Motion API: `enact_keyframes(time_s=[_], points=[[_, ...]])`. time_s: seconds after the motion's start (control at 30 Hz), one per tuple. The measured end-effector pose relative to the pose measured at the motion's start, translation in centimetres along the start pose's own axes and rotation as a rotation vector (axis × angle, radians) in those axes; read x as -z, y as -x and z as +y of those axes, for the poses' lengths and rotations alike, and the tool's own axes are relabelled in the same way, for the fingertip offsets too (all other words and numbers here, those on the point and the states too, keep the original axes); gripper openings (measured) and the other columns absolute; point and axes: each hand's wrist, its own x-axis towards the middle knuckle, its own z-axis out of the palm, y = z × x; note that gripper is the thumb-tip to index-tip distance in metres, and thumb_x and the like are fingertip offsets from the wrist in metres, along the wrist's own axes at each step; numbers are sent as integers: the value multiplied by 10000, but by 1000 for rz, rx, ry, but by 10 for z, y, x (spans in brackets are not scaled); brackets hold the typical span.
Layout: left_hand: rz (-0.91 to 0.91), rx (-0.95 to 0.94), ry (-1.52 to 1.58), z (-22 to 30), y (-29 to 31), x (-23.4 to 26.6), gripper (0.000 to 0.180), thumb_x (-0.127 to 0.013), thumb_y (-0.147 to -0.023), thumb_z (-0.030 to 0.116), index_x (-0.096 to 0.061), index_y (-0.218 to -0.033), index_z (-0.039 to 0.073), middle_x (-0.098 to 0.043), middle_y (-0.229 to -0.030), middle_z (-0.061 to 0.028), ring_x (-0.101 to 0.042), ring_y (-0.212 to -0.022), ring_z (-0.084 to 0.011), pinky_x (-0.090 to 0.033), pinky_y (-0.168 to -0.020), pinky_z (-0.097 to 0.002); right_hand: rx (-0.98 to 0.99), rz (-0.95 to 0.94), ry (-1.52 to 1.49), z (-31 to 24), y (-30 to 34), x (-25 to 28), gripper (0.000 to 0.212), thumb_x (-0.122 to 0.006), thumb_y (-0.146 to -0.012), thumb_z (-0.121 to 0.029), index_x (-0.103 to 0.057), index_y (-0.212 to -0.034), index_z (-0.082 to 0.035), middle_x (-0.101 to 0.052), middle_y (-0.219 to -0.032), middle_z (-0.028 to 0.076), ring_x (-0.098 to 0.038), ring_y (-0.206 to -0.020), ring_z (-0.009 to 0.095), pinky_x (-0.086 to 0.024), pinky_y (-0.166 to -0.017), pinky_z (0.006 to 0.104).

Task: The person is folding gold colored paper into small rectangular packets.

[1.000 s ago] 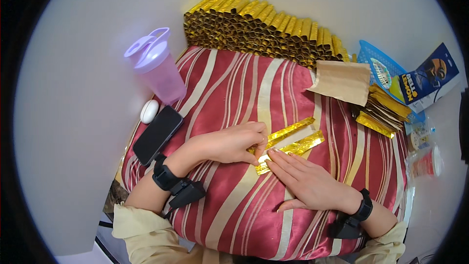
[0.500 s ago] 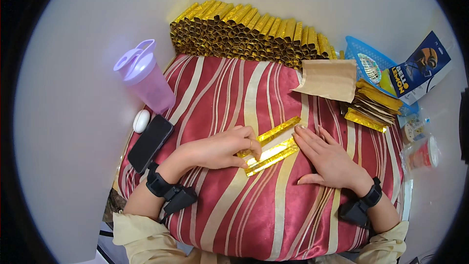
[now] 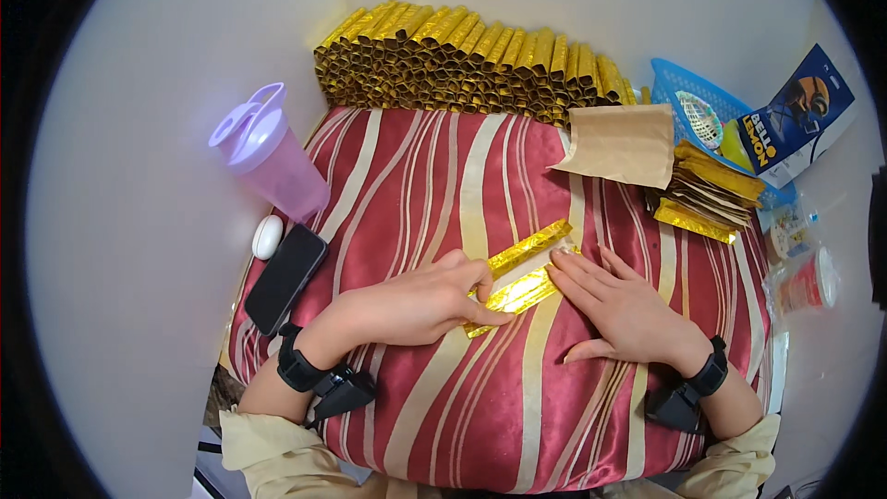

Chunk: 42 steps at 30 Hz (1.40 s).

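A strip of gold foil paper (image 3: 522, 292) lies slantwise on the red striped cushion (image 3: 443, 407), its long edges folded inward with a pale inner band showing between them. At its lower left end is my left hand (image 3: 420, 301), fingers bent and thumb stretched along the near fold, closed on the strip's edge. My right hand (image 3: 628, 312) rests flat at the strip's upper right end, fingertips on the foil and thumb spread aside. The left fingertips are partly hidden behind the hand.
Many gold foil tubes (image 3: 462, 60) are stacked at the back. On the right are a brown paper sheet (image 3: 621, 140), a pile of folded foil papers (image 3: 707, 194), a blue basket (image 3: 679, 83) and a wrapped cup (image 3: 804, 286). A purple shaker bottle (image 3: 277, 162), white oval case (image 3: 268, 237) and phone (image 3: 286, 279) are left.
My left hand has shifted slightly down and right, its thumb now extended along the near fold. The near fold lies wider over the pale band. My right hand stays nearly in place.
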Motion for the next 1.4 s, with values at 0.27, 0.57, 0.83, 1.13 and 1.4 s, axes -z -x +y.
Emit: enact_keyframes(time_s=[0.27, 0.57, 0.83, 1.13, 1.4], points=[[-20, 14, -117, 7, -4, 2, 402, -585, -846, 27, -676, -1207, 179, -530, -1041, -103, -507, -952, -291, -469, -805, -382, 88, -6, -174, -28, -10, -3, 982, -555, -812, -669, -350, -1407, 84, -360, -1478, 237, -321, -1408, 304, -231, -1157, 466], [24, -5, -104, 7, 1, 3, 375, -593, -848, 35, -683, -1188, 166, -542, -1077, -101, -516, -993, -292, -470, -825, -379, -42, -60, -61, 16, 12, 7, 921, -554, -845, -629, -321, -1445, 29, -330, -1509, 207, -295, -1421, 309, -193, -1163, 509], [15, 21, -72, 3, 8, 8, 364, -614, -783, -30, -745, -1060, 165, -568, -1092, -97, -540, -1032, -274, -473, -873, -366, -48, 94, 162, -17, 12, 12, 860, -565, -801, -652, -531, -1278, 63, -559, -1309, 213, -482, -1288, 311, -258, -1135, 503], [308, 55, -554, 11, 2, 1, 232, -646, -754, 86, -739, -967, 91, -571, -998, -93, -559, -977, -260, -486, -832, -362, -138, 181, 326, -24, 6, 0, 875, -573, -773, -665, -588, -1167, 116, -598, -1233, 253, -544, -1218, 325, -333, -1101, 453], [227, 183, -757, 20, -1, -22, 268, -561, -792, 119, -640, -1008, -19, -552, -978, -104, -557, -974, -248, -481, -826, -344, -232, 183, 236, -14, -1, -7, 854, -605, -807, -599, -491, -1299, 89, -492, -1378, 231, -487, -1281, 317, -362, -1081, 422]])
